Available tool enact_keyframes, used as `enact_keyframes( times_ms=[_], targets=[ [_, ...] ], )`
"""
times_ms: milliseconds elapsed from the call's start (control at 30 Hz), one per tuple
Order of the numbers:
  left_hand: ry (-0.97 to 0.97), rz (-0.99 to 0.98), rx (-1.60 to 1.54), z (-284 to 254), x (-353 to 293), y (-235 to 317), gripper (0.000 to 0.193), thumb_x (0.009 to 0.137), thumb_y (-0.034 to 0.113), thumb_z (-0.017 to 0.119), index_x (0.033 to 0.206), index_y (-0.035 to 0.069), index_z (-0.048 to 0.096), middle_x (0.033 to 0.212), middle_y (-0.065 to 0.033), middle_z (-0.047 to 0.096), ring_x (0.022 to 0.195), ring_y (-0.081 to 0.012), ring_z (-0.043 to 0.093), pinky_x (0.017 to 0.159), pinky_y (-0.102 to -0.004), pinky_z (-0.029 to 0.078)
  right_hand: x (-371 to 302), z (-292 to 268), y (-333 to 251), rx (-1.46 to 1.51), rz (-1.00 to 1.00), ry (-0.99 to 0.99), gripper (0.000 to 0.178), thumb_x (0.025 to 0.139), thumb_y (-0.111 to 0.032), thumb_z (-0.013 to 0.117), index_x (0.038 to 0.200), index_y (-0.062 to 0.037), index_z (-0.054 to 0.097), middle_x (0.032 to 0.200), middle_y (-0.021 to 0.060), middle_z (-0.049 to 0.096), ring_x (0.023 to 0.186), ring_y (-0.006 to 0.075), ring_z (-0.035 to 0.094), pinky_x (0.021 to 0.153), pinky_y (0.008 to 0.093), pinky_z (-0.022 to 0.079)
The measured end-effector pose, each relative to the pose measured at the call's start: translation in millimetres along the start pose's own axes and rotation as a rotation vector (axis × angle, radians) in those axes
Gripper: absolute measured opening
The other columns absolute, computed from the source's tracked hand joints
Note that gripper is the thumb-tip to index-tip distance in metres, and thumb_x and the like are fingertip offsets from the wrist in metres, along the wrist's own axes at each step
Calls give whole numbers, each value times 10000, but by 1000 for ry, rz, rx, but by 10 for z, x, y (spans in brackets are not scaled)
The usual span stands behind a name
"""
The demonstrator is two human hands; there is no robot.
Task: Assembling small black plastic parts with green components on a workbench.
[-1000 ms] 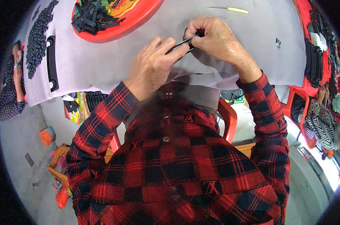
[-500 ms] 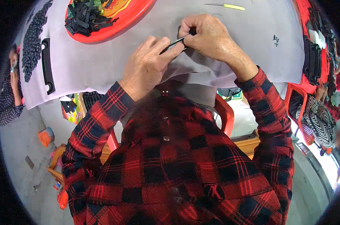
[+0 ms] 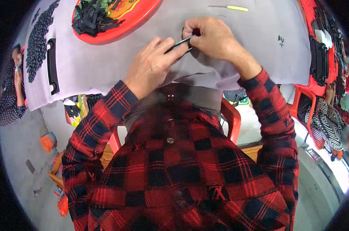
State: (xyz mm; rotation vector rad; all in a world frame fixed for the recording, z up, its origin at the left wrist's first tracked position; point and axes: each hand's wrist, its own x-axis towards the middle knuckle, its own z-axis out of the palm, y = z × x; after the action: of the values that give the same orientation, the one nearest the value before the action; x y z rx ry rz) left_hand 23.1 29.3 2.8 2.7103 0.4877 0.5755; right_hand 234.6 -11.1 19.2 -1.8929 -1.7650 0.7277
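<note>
My left hand (image 3: 153, 63) is closed around a narrow black plastic strip (image 3: 179, 44), which slants up to the right between my hands. Fingers of my right hand (image 3: 213, 38) pinch the strip's far right end; the fingertips are curled and partly hide it. Both hands are just above the pale cloth-covered table (image 3: 116, 65), near its front edge. A red tray (image 3: 105, 36) holding a heap of small black plastic pieces (image 3: 90, 21) lies beyond my left hand.
A yellow-handled thin tool (image 3: 236, 7) lies at the back. Small dark bits (image 3: 281, 40) rest at the right. Far left are a pile of black round pieces (image 3: 39, 42) and a black bar part (image 3: 52, 67); black parts (image 3: 318, 61) are stacked far right. Other people sit at both sides.
Both hands keep their grip on the strip in nearly the same place. The view has shifted a little, with the tray slightly higher and farther right in the picture.
</note>
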Motion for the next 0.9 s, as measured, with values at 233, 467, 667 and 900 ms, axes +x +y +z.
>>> enact_keyframes(
  times_ms=[233, 467, 667, 900],
  targets=[
    [25, 16, -38, -1, -56, -86, 382, 782, 61, 674, 1157, 131, 667, 956, -60, 552, 885, -282, 562, 761, -396, 526, 47, -83, 33, 152, -31, -182, 93, 799, -98, 629, 849, -20, 636, 717, 6, 614, 710, 80, 536, 684, 283, 462],
    [75, 15, -75, -23, -89, -89, 315, 780, 87, 708, 1092, 108, 674, 925, -63, 571, 872, -275, 595, 758, -404, 526, 68, -59, -39, 95, 33, -195, 116, 786, -117, 672, 801, -26, 601, 683, -15, 561, 678, 70, 488, 634, 286, 432],
    [84, 44, -157, -21, -156, -165, 337, 757, 92, 725, 1089, 86, 667, 968, -74, 604, 898, -294, 612, 780, -414, 525, 84, -26, -213, -143, -23, -190, 133, 775, -133, 693, 816, -44, 603, 665, 51, 554, 630, 141, 515, 620, 326, 441],
    [95, 36, -281, -42, -259, -242, 333, 754, 81, 725, 1075, 36, 649, 1066, -97, 632, 1000, -321, 620, 842, -426, 520, 98, 53, -216, -31, -82, -202, 139, 761, -205, 711, 836, -95, 673, 756, 112, 677, 742, 311, 663, 688, 425, 502]
  ],
)
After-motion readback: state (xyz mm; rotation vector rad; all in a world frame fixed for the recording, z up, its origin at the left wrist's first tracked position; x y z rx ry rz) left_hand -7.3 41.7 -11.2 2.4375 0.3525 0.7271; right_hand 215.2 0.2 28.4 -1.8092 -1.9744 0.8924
